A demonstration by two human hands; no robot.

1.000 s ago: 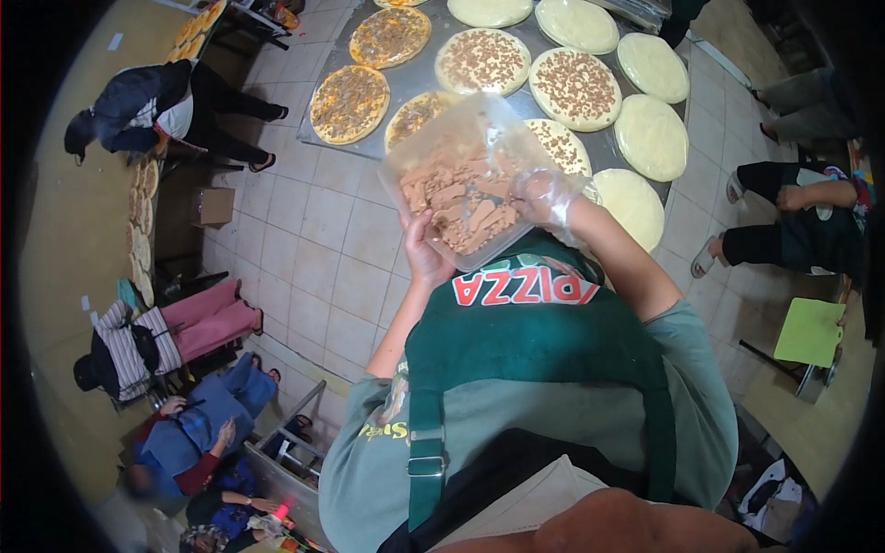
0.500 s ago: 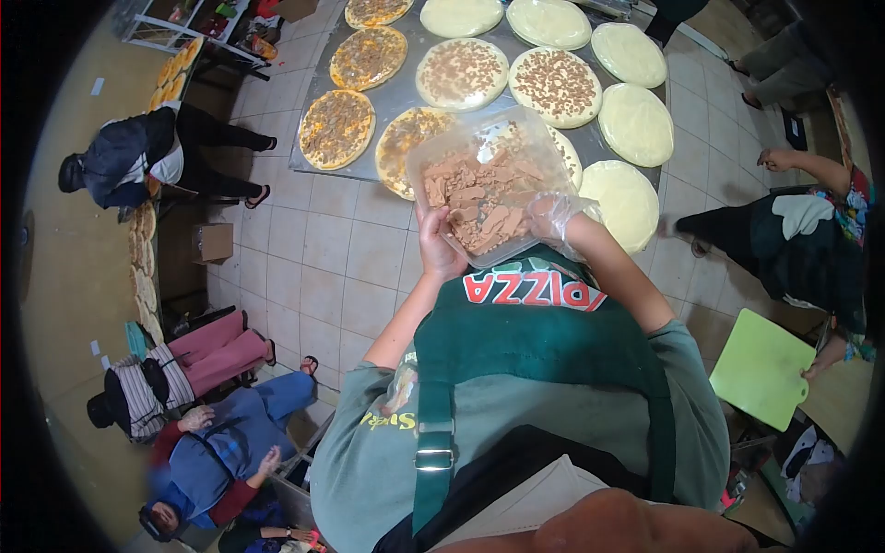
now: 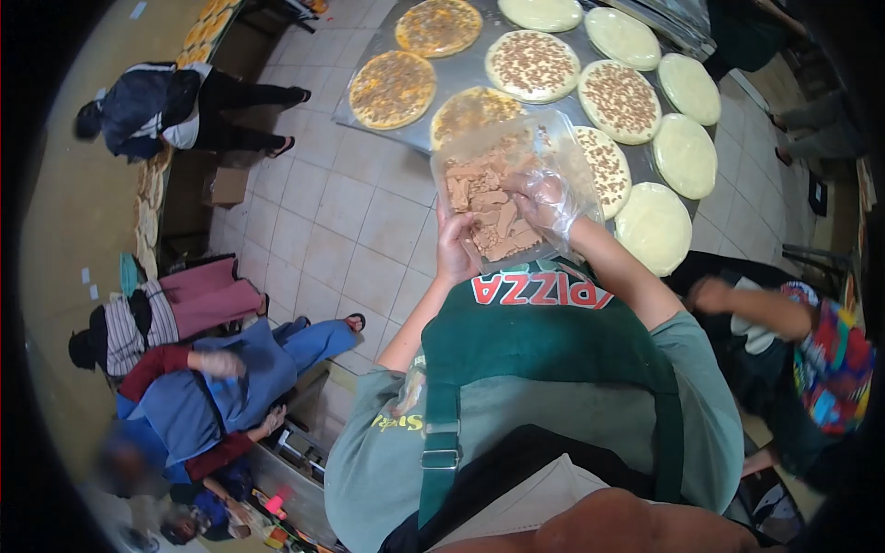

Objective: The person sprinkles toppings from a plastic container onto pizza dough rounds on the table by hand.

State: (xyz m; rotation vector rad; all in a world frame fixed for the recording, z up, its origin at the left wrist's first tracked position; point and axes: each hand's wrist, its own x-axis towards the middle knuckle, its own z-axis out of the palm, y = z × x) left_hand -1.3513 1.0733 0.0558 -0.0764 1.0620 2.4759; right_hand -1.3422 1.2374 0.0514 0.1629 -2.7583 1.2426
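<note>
My left hand (image 3: 454, 247) is closed on the near-left edge of a clear plastic container (image 3: 564, 140), which is tilted toward me. Brown crumbly topping (image 3: 502, 226) lies in it in chunks and flakes. Inside the container, my right hand (image 3: 546, 198), in a clear plastic glove, has its fingers curled into the topping. Just beyond the container is a pizza (image 3: 470, 118) with orange and brown topping, partly covered by it. To its right sits a dough round (image 3: 604, 170) scattered with brown bits, also partly hidden.
A metal table (image 3: 461, 74) bears several more rounds, among them a brown-dotted one (image 3: 619, 101) and a plain pale one (image 3: 653, 229). A co-worker (image 3: 793, 323) stands close on my right. Other people work along the left wall, where a cardboard box (image 3: 226, 186) sits on the floor.
My right hand has moved from the container's right side farther in over the topping. The view has shifted. The co-worker on the right has come nearer, and the green board has left view.
</note>
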